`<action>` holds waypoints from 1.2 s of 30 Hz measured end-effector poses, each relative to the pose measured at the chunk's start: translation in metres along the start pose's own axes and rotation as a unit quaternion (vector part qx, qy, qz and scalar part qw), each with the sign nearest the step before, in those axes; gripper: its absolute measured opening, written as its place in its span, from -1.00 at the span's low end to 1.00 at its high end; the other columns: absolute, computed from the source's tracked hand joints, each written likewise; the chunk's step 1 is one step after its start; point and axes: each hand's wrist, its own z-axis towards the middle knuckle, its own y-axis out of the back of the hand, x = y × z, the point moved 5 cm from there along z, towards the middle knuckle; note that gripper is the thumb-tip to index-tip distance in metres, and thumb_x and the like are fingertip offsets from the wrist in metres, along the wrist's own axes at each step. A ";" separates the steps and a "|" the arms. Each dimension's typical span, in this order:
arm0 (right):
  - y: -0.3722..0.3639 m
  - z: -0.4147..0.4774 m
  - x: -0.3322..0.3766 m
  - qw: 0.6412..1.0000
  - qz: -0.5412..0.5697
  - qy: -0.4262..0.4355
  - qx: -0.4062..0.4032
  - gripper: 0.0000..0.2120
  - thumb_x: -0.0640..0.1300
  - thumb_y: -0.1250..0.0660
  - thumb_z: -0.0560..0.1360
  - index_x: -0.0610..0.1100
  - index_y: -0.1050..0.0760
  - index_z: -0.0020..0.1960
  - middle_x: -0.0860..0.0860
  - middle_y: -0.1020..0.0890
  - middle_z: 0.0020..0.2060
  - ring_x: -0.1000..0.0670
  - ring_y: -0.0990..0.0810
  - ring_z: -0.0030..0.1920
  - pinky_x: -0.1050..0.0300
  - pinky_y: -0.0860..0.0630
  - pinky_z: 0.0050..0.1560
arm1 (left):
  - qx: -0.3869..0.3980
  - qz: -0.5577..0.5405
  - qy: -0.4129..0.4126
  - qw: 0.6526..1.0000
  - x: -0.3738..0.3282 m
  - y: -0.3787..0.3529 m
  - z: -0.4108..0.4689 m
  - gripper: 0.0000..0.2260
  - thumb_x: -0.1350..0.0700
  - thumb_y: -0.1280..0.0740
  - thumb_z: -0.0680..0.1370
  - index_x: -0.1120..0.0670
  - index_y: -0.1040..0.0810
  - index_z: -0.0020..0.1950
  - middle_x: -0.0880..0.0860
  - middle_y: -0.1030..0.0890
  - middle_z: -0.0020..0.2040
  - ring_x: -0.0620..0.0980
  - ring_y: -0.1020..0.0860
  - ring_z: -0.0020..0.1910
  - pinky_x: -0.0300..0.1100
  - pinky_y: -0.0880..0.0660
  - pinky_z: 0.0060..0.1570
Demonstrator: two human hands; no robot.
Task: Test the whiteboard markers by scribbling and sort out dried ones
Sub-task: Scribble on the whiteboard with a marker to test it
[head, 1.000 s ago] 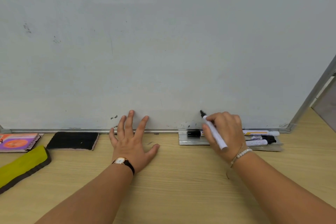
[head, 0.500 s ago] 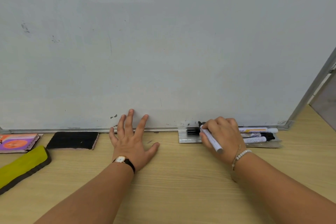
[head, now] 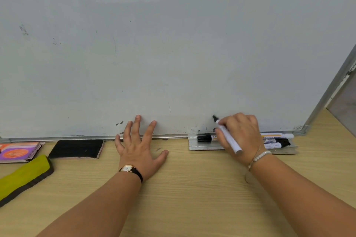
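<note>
Background: whiteboard [head: 173, 54], upright along far edge of wooden table [head: 192, 198]. Right hand [head: 240, 136]: curled around uncapped white marker [head: 228, 138], low on board, right of centre. Marker long axis: diagonal, black tip pointing far-left at board surface, rear end pointing near-right above metal tray [head: 204, 146]. In tray: further markers [head: 277, 136], lying left to right. Left hand [head: 138, 152]: flat, fingers spread wide, palm on table, fingertips at board's lower edge. Far left: black eraser [head: 77, 149], yellow-green eraser [head: 23, 175].

There are five markers [head: 229, 138], two erasers [head: 77, 148], one whiteboard [head: 173, 54], one metal tray [head: 204, 146], one watch [head: 127, 168] and one bracelet [head: 260, 156].
</note>
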 end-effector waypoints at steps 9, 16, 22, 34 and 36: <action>-0.007 -0.015 -0.011 0.998 0.000 -0.007 0.058 -0.66 0.10 -0.13 0.41 -0.12 -0.55 -0.17 0.03 -0.59 -0.34 -0.07 -0.57 -0.24 0.09 -0.25 -0.07 | -0.011 -0.007 -0.002 1.000 0.000 0.001 0.000 -0.21 -0.44 -0.01 0.29 -0.27 0.04 0.50 -0.08 0.30 0.51 0.04 0.21 0.50 0.24 0.14 0.41; 0.027 0.006 -0.027 0.990 0.050 -0.096 -0.092 -0.65 0.03 -0.16 0.43 -0.22 -0.55 -0.15 -0.02 -0.60 -0.27 -0.01 -0.47 -0.13 0.15 -0.16 -0.03 | -0.013 -0.005 -0.002 1.000 -0.001 0.002 0.000 -0.20 -0.45 -0.01 0.28 -0.26 0.03 0.50 -0.08 0.30 0.51 0.04 0.21 0.50 0.24 0.14 0.41; 0.004 -0.014 -0.019 1.000 0.002 -0.029 -0.010 -0.68 0.06 -0.16 0.41 -0.15 -0.57 -0.19 0.02 -0.59 -0.34 -0.09 -0.57 -0.22 0.09 -0.21 -0.04 | -0.023 -0.006 -0.003 1.000 0.001 -0.001 0.000 -0.22 -0.44 -0.05 0.29 -0.27 0.03 0.48 -0.07 0.25 0.52 0.05 0.16 0.50 0.26 0.08 0.40; 0.004 -0.020 -0.029 0.999 -0.007 -0.038 0.006 -0.67 0.07 -0.14 0.42 -0.13 -0.56 -0.20 0.03 -0.59 -0.35 -0.09 -0.56 -0.23 0.08 -0.20 -0.04 | -0.016 -0.004 -0.002 1.000 0.000 0.001 -0.001 -0.21 -0.45 -0.01 0.28 -0.27 0.03 0.49 -0.07 0.27 0.51 0.04 0.18 0.50 0.25 0.10 0.40; 0.015 -0.011 -0.034 0.995 0.015 -0.085 -0.048 -0.67 0.05 -0.16 0.42 -0.17 -0.56 -0.17 -0.01 -0.61 -0.30 -0.10 -0.55 -0.20 0.08 -0.21 -0.02 | -0.018 -0.007 -0.003 1.000 -0.001 0.002 0.000 -0.21 -0.45 -0.02 0.29 -0.26 0.00 0.49 -0.07 0.25 0.52 0.05 0.17 0.50 0.26 0.09 0.40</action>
